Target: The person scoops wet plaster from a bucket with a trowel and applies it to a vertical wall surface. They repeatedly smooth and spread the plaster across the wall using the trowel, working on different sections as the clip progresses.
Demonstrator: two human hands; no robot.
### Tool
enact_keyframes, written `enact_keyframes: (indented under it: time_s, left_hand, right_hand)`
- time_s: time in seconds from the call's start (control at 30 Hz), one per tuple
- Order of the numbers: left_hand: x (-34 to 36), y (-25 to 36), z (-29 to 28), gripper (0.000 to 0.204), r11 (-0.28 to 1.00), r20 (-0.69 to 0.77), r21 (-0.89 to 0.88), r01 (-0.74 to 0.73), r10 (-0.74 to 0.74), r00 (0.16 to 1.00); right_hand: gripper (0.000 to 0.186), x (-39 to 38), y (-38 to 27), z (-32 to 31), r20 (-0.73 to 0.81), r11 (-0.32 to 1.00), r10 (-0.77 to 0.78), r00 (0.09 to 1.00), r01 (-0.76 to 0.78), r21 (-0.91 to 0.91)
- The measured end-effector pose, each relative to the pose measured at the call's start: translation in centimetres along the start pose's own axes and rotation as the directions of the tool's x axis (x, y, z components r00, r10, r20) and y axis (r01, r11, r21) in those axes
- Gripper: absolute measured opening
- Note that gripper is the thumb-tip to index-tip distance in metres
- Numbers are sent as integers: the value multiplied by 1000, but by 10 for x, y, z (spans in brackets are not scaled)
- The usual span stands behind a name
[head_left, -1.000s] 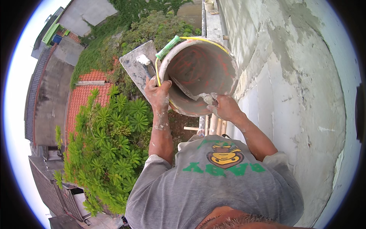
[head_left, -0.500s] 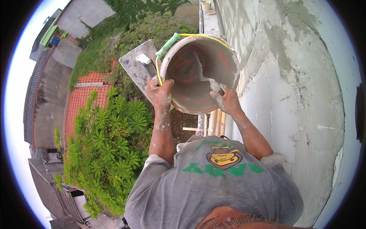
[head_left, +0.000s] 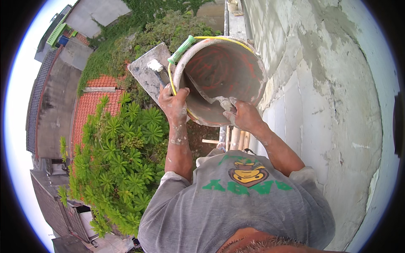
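A grey, mortar-smeared bucket [head_left: 228, 63] is tipped so that its open mouth faces me. My left hand [head_left: 174, 104] grips its left rim, thumb over the edge. The same hand also holds a flat rectangular plastering trowel [head_left: 143, 69], which sticks out left of the bucket with a whitish lump near its handle. My right hand [head_left: 247, 116] is closed round the mortar-caked handle of a pointing trowel [head_left: 220, 102]. Its blade lies inside the bucket along the lower left wall, partly hard to tell from the grey coating. The bucket's yellow handle with a green grip [head_left: 182, 49] rests over the upper rim.
A partly plastered wall [head_left: 320, 114] rises close on my right. Bamboo poles [head_left: 241, 139] show below the bucket. A narrow ledge [head_left: 236, 27] runs ahead, with a small pail [head_left: 232, 5] on it. To the left are a leafy tree [head_left: 122, 156] and tiled roofs [head_left: 95, 109] far below.
The pointing trowel and my right hand have moved left and slightly down inside the bucket, toward its left wall. My left hand and the flat trowel have shifted slightly left.
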State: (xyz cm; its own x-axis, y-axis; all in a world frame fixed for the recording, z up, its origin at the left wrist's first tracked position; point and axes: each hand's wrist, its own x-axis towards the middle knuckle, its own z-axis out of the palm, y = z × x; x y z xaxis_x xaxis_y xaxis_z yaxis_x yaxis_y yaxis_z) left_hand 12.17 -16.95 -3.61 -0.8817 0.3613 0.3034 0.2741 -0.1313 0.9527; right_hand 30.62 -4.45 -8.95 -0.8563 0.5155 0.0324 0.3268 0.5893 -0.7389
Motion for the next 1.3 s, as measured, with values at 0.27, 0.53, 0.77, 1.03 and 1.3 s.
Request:
enact_keyframes:
  time_s: [0.27,0.53,0.77,1.03,1.3]
  left_hand:
    - [0,0,-2,15,974,23,185,-128,126,992]
    - [-2,8,3,15,994,61,71,-83,79,995]
    - [0,12,1,15,994,81,84,-66,59,995]
    - [6,5,1,17,977,81,138,-164,154,985]
    - [1,5,-1,13,964,86,201,-171,156,984]
  right_hand:
    - [52,-17,25,-25,-147,986,146,978,-133,96]
    - [48,-4,15,-18,-212,961,244,946,-206,186]
    - [60,-6,26,6,-149,996,73,986,-65,59]
    - [60,-12,3,-18,61,998,51,997,-54,45]
    - [57,-7,20,-27,-204,978,199,958,-181,105]
